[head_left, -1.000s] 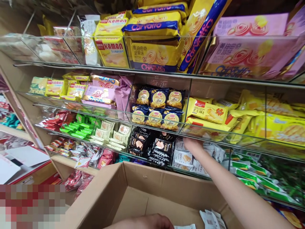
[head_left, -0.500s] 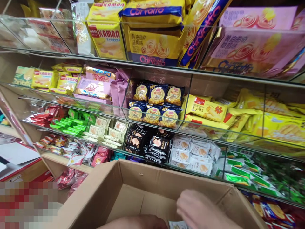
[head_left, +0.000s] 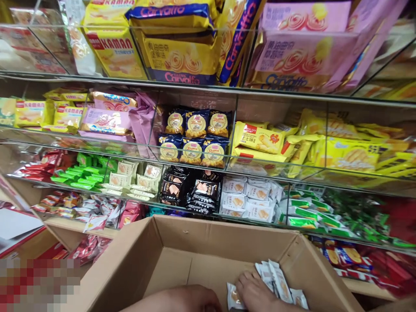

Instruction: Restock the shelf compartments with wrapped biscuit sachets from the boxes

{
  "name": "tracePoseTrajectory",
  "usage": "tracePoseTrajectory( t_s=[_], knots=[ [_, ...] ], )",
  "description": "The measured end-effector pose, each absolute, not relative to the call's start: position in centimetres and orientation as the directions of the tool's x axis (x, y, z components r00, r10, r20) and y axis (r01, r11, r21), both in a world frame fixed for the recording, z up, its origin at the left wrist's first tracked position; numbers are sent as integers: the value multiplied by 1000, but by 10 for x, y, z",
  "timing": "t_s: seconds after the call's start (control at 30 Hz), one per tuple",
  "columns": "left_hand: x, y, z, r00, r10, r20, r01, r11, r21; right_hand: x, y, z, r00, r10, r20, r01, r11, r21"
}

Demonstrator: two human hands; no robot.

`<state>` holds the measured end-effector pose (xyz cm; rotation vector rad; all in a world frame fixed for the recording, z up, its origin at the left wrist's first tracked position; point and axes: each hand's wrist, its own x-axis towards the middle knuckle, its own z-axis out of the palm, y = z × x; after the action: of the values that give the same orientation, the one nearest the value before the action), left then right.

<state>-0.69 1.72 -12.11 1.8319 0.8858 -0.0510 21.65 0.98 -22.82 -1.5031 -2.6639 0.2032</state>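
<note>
White packets [head_left: 278, 281] beside right grip [head_left: 251, 288]

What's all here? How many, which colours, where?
cardboard box: one, brown, below shelves
loose packets: several, white, inside box
shelves: several, wood and glass, behind box
yellow packs: many, yellow, upper shelves
pink packs: several, pink, upper shelves
navy packets: six, navy, middle shelf
black packets: many, black, below navy
white packets: many, white, beside black
green packets: many, green, lower shelves
red packets: many, red, lower left
left hand: one, bare, over box
right hand: one, bare, touching loose packets
</note>
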Motion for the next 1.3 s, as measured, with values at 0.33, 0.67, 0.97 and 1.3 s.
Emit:
tracePoseTrajectory(
  t_s=[0.33,0.67,0.97,1.3],
  knots=[
    [1,34,-112,544,771,-331,231,242,942,184,17,-105,-586,808,62,714,551,-432],
    [3,39,-92,570,746,-344,-54,452,890,199,25,-98,-495,848,191,645,506,-573],
    [4,40,-93,592,731,-340,-76,470,879,201,25,-87,-531,832,159,627,512,-587],
    [11,34,-95,500,761,-413,-47,500,865,194,10,-84,-499,825,263,679,562,-473]
  ],
)
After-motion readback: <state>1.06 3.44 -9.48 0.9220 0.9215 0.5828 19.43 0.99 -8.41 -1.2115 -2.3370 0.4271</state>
